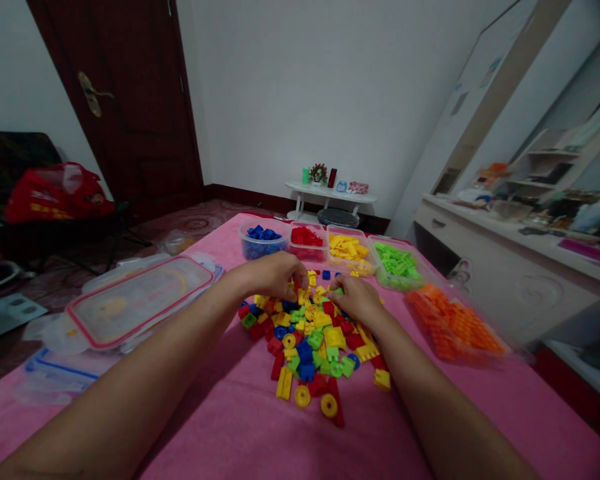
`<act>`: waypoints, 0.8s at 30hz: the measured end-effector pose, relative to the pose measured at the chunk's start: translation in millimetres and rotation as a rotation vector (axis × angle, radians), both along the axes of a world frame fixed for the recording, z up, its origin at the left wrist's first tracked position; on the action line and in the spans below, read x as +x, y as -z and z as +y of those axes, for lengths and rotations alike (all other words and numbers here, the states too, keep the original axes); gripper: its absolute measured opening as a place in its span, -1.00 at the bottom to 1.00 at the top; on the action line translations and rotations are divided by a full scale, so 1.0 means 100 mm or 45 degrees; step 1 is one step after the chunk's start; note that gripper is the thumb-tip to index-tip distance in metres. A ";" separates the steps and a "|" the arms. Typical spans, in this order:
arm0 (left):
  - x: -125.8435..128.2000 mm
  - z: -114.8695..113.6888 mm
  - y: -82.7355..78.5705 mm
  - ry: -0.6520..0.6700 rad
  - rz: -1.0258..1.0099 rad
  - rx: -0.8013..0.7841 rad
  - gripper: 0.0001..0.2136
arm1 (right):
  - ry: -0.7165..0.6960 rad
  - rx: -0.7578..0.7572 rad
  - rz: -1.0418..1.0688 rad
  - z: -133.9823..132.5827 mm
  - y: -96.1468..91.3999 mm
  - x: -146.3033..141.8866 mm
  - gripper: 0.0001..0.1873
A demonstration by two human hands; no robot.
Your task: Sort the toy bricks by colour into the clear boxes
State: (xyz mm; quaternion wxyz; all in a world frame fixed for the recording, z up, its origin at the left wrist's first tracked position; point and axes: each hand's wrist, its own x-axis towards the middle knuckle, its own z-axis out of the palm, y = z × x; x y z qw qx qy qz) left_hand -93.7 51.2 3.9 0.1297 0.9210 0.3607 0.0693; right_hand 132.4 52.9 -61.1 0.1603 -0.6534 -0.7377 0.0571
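A heap of small plastic building blocks (314, 340) in red, yellow, blue and green lies on a pink cloth (240, 427). My left hand (275, 275) hovers over the far left of the heap, fingers curled down and pinched among the blocks. My right hand (355, 299) rests on the far right of the heap, fingers closed around a small green block (336, 291). What the left fingers pinch is hidden.
Behind the heap stand tubs of blue blocks (263, 241), red blocks (307, 241), yellow blocks (349, 252) and green blocks (397, 263); a tub of orange blocks (450, 327) sits right. Clear lids (130, 303) lie stacked left. A dresser (510, 267) stands right.
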 end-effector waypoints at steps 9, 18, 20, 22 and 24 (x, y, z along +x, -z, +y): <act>0.27 -0.28 0.01 -0.005 0.371 0.068 -0.62 | 0.129 -0.111 2.196 0.00 -0.29 0.02 -0.83; 0.19 -0.07 0.02 -0.170 -0.210 0.079 -0.76 | 0.014 -0.615 2.542 -0.10 -0.30 -0.04 -0.71; 0.19 -0.06 -0.04 -0.260 -0.443 0.175 -0.76 | 0.000 -0.706 2.462 -0.14 -0.33 -0.11 -0.65; 0.22 -0.08 -0.07 -0.287 -0.655 0.225 -0.74 | -0.052 -0.816 2.370 -0.18 -0.35 -0.19 -0.59; 0.27 -0.11 -0.06 -0.248 -0.783 0.223 -0.71 | -0.161 -0.942 2.346 -0.22 -0.36 -0.26 -0.56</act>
